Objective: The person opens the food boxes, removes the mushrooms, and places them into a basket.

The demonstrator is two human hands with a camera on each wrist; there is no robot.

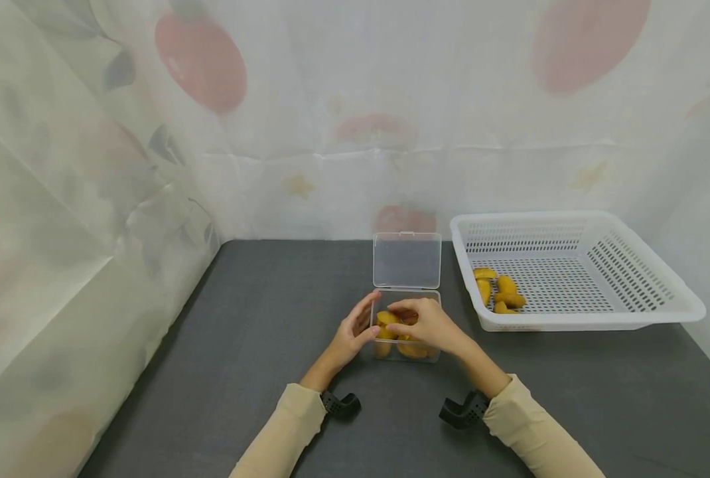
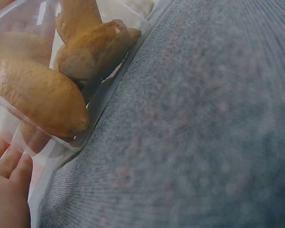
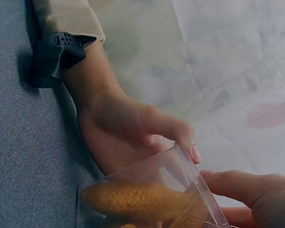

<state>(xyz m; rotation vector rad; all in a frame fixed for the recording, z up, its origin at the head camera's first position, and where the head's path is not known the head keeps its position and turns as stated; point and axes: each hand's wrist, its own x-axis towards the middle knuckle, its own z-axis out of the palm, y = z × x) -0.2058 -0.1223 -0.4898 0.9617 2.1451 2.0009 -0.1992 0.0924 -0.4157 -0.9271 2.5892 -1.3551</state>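
A clear plastic box (image 1: 407, 350) stands on the table with its hinged lid (image 1: 407, 260) raised at the back. Several yellow-brown, lumpy, elongated pieces (image 2: 40, 97) lie inside it. My left hand (image 1: 349, 335) holds the box by its left side, thumb at the front corner and fingers along the outer wall. From the right, my right hand (image 1: 429, 323) reaches over the open top. Its thumb and fingertips pinch around an upper yellow-brown piece (image 1: 385, 317) near the left wall. In the right wrist view, another piece (image 3: 133, 199) shows through the plastic.
To the right of the box stands a white perforated basket (image 1: 600, 322). More yellow-brown pieces (image 1: 506, 285) lie at its left end. A dark grey cloth (image 1: 259, 332) covers the table, with printed pale curtains (image 1: 307, 119) behind and on the left.
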